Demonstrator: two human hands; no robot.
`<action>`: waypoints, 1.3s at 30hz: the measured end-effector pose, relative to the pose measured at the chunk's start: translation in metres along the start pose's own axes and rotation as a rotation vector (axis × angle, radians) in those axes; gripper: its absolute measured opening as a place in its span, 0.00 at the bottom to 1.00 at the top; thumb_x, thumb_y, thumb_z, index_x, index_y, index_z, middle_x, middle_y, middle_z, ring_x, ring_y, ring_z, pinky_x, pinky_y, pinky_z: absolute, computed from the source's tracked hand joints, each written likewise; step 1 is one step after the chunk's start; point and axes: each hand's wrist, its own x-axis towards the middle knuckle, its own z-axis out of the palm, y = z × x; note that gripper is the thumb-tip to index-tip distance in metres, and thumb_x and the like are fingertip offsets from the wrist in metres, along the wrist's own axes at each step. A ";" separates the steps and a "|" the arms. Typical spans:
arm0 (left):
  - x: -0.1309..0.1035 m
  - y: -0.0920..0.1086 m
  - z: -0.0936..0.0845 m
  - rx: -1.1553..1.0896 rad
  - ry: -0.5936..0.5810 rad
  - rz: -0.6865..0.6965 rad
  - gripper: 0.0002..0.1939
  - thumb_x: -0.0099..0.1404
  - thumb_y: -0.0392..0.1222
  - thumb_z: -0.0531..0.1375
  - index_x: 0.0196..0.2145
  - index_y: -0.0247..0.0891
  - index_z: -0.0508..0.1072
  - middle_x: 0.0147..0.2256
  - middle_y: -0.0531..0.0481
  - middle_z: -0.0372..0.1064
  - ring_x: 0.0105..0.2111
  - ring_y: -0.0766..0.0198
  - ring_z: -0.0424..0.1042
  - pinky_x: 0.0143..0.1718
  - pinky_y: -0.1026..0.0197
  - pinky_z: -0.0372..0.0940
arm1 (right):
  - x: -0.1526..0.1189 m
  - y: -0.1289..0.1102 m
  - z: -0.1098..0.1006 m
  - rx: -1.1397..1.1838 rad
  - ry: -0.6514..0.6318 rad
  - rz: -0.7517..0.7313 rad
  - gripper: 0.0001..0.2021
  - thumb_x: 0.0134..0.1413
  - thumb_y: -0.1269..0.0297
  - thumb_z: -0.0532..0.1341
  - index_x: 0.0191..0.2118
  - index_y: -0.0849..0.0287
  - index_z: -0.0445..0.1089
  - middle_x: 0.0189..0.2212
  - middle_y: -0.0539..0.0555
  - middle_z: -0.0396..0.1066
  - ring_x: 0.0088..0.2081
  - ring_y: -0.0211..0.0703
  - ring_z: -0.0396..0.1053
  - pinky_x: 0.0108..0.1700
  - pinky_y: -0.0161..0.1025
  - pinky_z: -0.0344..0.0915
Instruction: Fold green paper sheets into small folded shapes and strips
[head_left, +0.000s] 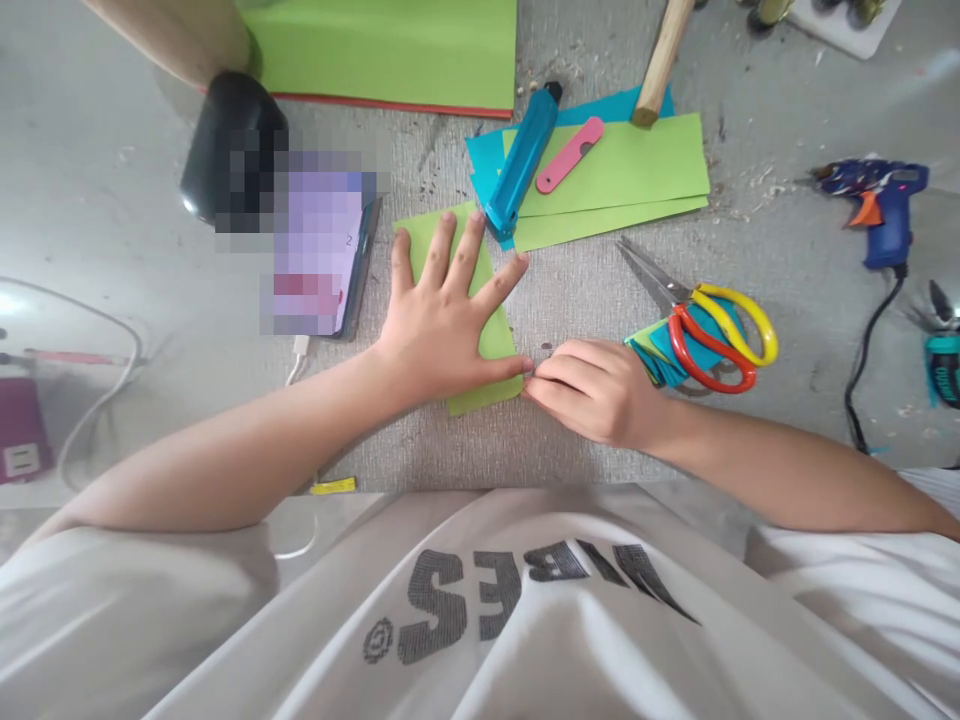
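Observation:
A strip of light green paper (491,335) lies on the grey table in front of me. My left hand (442,310) rests flat on it with the fingers spread. At the strip's lower right corner, my right hand (592,390) has its fingertips pinched together on the paper's edge, touching my left thumb. Just beyond my right wrist are scissors (686,300) with one yellow and one red handle, blades apart. They lie over a small bundle of folded blue and green paper (660,350).
Above sit green strips (645,165), a blue utility knife (521,160), a pink folding knife (570,155) and a wooden stick (664,60). A phone (322,250) on a cable and a black object (232,150) are left. Far right lies a blue glue gun (881,205).

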 end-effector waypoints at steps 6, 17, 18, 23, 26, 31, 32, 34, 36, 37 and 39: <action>0.001 0.001 -0.001 -0.021 0.007 -0.003 0.62 0.74 0.84 0.71 0.93 0.57 0.59 0.95 0.37 0.40 0.93 0.12 0.39 0.88 0.06 0.34 | 0.003 -0.004 -0.004 -0.021 -0.014 -0.055 0.16 0.85 0.77 0.66 0.41 0.57 0.85 0.35 0.50 0.83 0.37 0.42 0.71 0.37 0.43 0.69; -0.001 -0.001 0.000 -0.040 0.018 0.005 0.62 0.74 0.84 0.70 0.93 0.58 0.59 0.95 0.37 0.41 0.93 0.16 0.39 0.88 0.06 0.30 | 0.004 -0.005 0.001 -0.027 -0.045 -0.084 0.15 0.84 0.79 0.67 0.41 0.59 0.84 0.33 0.50 0.78 0.36 0.43 0.67 0.38 0.44 0.66; -0.001 -0.001 0.000 -0.042 0.017 0.004 0.62 0.74 0.84 0.70 0.93 0.58 0.60 0.95 0.37 0.41 0.93 0.16 0.39 0.88 0.06 0.30 | 0.004 -0.005 0.001 -0.022 -0.048 -0.075 0.16 0.85 0.79 0.66 0.41 0.58 0.84 0.33 0.50 0.78 0.36 0.43 0.67 0.39 0.44 0.66; 0.000 -0.001 0.000 -0.057 0.010 -0.003 0.63 0.72 0.84 0.72 0.93 0.58 0.59 0.95 0.38 0.42 0.93 0.13 0.38 0.88 0.06 0.28 | 0.007 -0.004 0.001 0.031 -0.063 -0.038 0.16 0.85 0.80 0.65 0.41 0.60 0.85 0.35 0.51 0.80 0.37 0.45 0.67 0.39 0.44 0.67; 0.000 -0.002 0.001 -0.059 0.016 -0.002 0.63 0.72 0.84 0.71 0.93 0.58 0.59 0.95 0.38 0.41 0.93 0.13 0.37 0.88 0.05 0.28 | 0.006 -0.003 0.001 0.049 -0.072 -0.028 0.18 0.86 0.79 0.64 0.39 0.58 0.84 0.34 0.51 0.79 0.37 0.45 0.66 0.40 0.44 0.65; 0.000 -0.001 0.001 -0.054 0.018 -0.009 0.62 0.73 0.83 0.72 0.92 0.59 0.60 0.95 0.38 0.40 0.93 0.14 0.38 0.88 0.05 0.31 | 0.005 -0.002 0.001 0.069 -0.086 -0.032 0.19 0.85 0.81 0.62 0.39 0.58 0.82 0.34 0.51 0.78 0.37 0.45 0.65 0.41 0.44 0.65; 0.000 -0.001 0.000 -0.052 0.014 -0.014 0.62 0.73 0.82 0.72 0.92 0.59 0.60 0.95 0.38 0.40 0.93 0.13 0.38 0.88 0.06 0.31 | 0.006 -0.001 0.001 0.076 -0.083 -0.030 0.19 0.85 0.81 0.62 0.39 0.58 0.82 0.34 0.51 0.78 0.37 0.45 0.65 0.40 0.44 0.65; -0.001 0.000 -0.001 -0.049 0.008 -0.020 0.61 0.73 0.82 0.73 0.92 0.59 0.60 0.95 0.38 0.40 0.93 0.13 0.38 0.88 0.06 0.33 | 0.006 -0.001 0.002 0.086 -0.081 -0.026 0.20 0.85 0.82 0.62 0.38 0.58 0.82 0.34 0.52 0.77 0.37 0.46 0.65 0.40 0.45 0.64; -0.001 0.000 -0.001 -0.044 0.014 -0.013 0.61 0.73 0.82 0.72 0.92 0.58 0.61 0.95 0.38 0.40 0.93 0.13 0.38 0.88 0.06 0.34 | 0.006 -0.001 0.003 0.092 -0.079 -0.028 0.20 0.85 0.81 0.61 0.38 0.57 0.81 0.35 0.52 0.78 0.37 0.46 0.66 0.41 0.45 0.65; -0.001 -0.001 0.000 -0.039 0.019 -0.007 0.61 0.73 0.82 0.72 0.92 0.58 0.61 0.95 0.37 0.40 0.93 0.13 0.38 0.88 0.06 0.35 | 0.005 -0.001 0.003 0.098 -0.075 -0.029 0.20 0.86 0.81 0.61 0.39 0.57 0.81 0.35 0.52 0.79 0.38 0.46 0.67 0.41 0.45 0.65; -0.002 -0.001 0.001 -0.025 0.024 0.002 0.61 0.73 0.82 0.72 0.92 0.58 0.60 0.95 0.36 0.39 0.93 0.14 0.39 0.87 0.06 0.35 | 0.004 -0.001 0.002 0.116 -0.069 -0.031 0.19 0.86 0.80 0.62 0.40 0.58 0.82 0.37 0.52 0.82 0.38 0.46 0.68 0.41 0.45 0.66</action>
